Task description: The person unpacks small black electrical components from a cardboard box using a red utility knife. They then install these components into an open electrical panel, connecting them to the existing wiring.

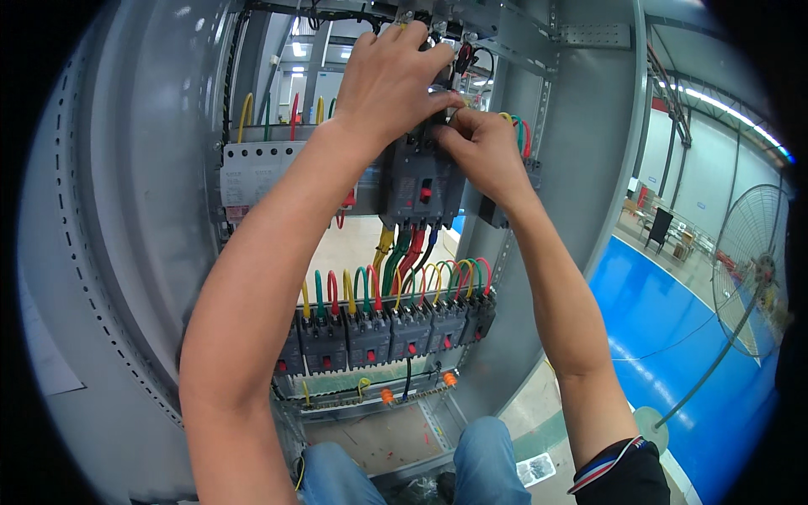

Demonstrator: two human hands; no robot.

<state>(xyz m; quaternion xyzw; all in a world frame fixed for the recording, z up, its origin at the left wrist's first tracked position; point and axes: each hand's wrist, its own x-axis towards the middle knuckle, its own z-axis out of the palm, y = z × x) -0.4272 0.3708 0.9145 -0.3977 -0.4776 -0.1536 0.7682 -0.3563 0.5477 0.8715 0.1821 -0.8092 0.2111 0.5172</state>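
A large dark grey circuit breaker [418,187] with a red switch is mounted upright in the open metal cabinet. My left hand [383,80] reaches above it, its fingers bent over dark parts near the top and its thumb pointing right. What those fingers grip is hidden. On the breaker's upper right edge, my right hand [486,151] is closed in a pinch, thumb and forefinger together just below the left thumb. Anything between them is too small to make out. Thick yellow, green, red and black cables [410,252] leave the breaker's lower end.
Below is a row of smaller breakers [368,338] with looped coloured wires. A pale grey multi-pole device [252,177] sits left, partly behind my left forearm. Cabinet walls [581,160] flank both sides. Orange insulators [450,380] sit low; a large fan [752,269] stands outside at right.
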